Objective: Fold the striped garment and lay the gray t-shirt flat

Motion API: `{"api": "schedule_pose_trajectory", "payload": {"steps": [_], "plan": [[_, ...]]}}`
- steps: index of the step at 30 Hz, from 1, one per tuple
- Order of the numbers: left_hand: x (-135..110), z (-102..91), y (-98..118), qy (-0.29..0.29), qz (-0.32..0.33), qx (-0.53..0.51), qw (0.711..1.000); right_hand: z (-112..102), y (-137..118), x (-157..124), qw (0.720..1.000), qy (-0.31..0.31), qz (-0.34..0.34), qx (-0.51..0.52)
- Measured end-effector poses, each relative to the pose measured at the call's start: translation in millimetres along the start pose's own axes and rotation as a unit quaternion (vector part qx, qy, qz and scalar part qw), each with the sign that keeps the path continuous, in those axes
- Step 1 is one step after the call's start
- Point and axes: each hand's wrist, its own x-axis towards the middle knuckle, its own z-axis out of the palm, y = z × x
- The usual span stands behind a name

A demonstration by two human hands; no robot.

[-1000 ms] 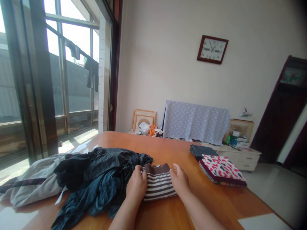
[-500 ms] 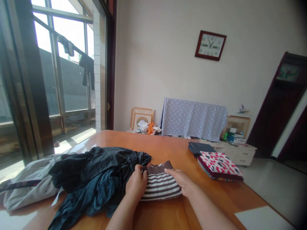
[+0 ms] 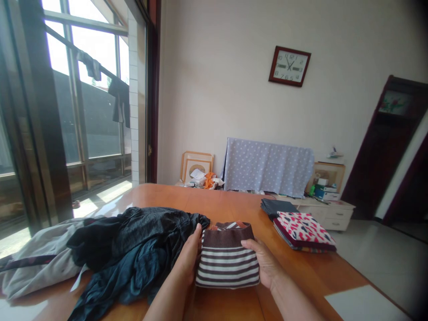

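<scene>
A folded garment with brown and white stripes lies on the wooden table, its ribbed brown band at the far edge. My left hand presses along its left side, and my right hand grips its right side, thumb over the edge. Just left of my left hand is a heap of dark blue and black clothes, with a pale grey garment beyond it.
Right of the striped garment are a folded navy cloth and a pink patterned folded stack. A polka-dot cloth, picture frames and a white drawer unit stand behind the table. The table's right edge runs near the stack.
The striped garment now looks squarer and more tightly folded. My hands have moved from its top to its two sides, and my right hand has shifted toward the near right corner.
</scene>
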Motion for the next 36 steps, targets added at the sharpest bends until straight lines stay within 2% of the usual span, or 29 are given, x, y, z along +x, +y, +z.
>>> {"api": "schedule_pose_trajectory", "payload": {"steps": [2,4,6,8,11,13,15,18,20,25,27,33,36], "plan": [[-6,2.5,8,-0.034,-0.062,-0.042,0.997,-4,-1,-2,0.998,0.010,0.048,0.031],[-13,6.0,14,-0.102,-0.091,-0.068,0.988,-9,-1,-1,0.995,0.029,0.085,0.047],[-20,10.9,19,-0.172,-0.096,-0.073,0.978,-14,1,0,0.996,0.042,0.078,0.033],[-26,16.2,21,-0.204,-0.092,-0.075,0.972,-17,5,3,0.998,0.050,0.038,-0.002],[-31,20.2,18,-0.204,-0.049,-0.084,0.974,-19,12,8,0.996,0.077,-0.015,-0.052],[-30,18.9,13,-0.200,-0.006,-0.077,0.977,-18,14,9,0.993,0.101,-0.028,-0.064],[-26,15.6,7,-0.185,0.013,-0.066,0.980,-15,12,7,0.993,0.097,-0.036,-0.055],[-19,11.1,2,-0.165,0.005,-0.073,0.984,-11,4,3,0.998,0.036,-0.041,-0.015],[-17,10.1,1,-0.174,0.001,-0.081,0.981,-11,1,1,0.999,0.008,-0.042,0.004],[-18,12.7,4,-0.183,-0.013,-0.103,0.978,-17,2,6,0.998,0.031,-0.043,0.015],[-17,12.9,5,-0.172,-0.021,-0.108,0.979,-18,2,7,0.999,0.016,-0.023,0.024],[-9,9.6,6,-0.117,-0.048,-0.100,0.987,-25,-4,-9,0.992,-0.061,0.114,0.004],[-8,10.2,6,-0.100,-0.056,-0.102,0.988,-31,-5,-21,0.990,-0.069,0.116,-0.034]]}}
